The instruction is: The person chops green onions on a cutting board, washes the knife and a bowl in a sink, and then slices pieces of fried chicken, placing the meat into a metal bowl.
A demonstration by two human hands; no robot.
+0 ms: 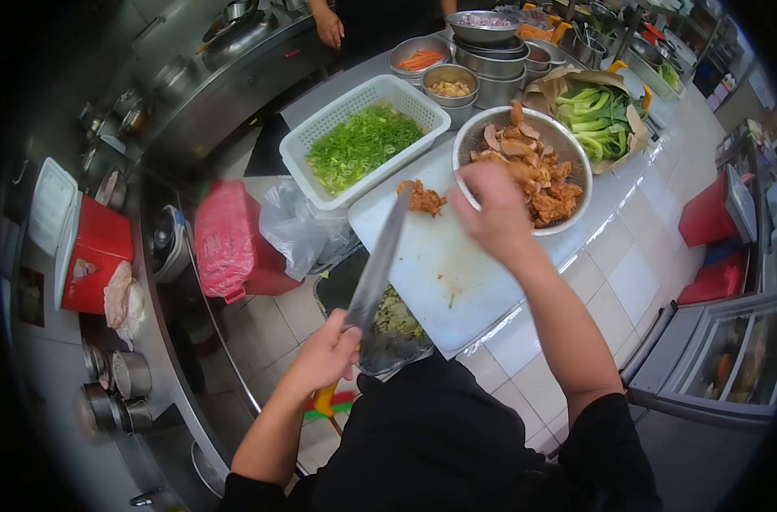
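Note:
My left hand (324,354) is closed around the yellow handle of a long knife (377,277), whose blade points up and away over the board's left edge. The blade's tip is beside a small piece of browned meat (423,198) on the white cutting board (448,264). Over the board's right side, my right hand (498,213) overlaps the near left rim of a metal colander (581,183). Motion smears its fingers, and anything between them cannot be made out. Browned meat pieces (534,166) fill the colander.
Chopped green onion (367,145) lies in a white basket (296,162) left of the board. Behind are metal bowls (484,36) and leafy greens (598,119). A red lidded bin (228,226) stands left. Across the table, a co-worker's hand (330,28) shows.

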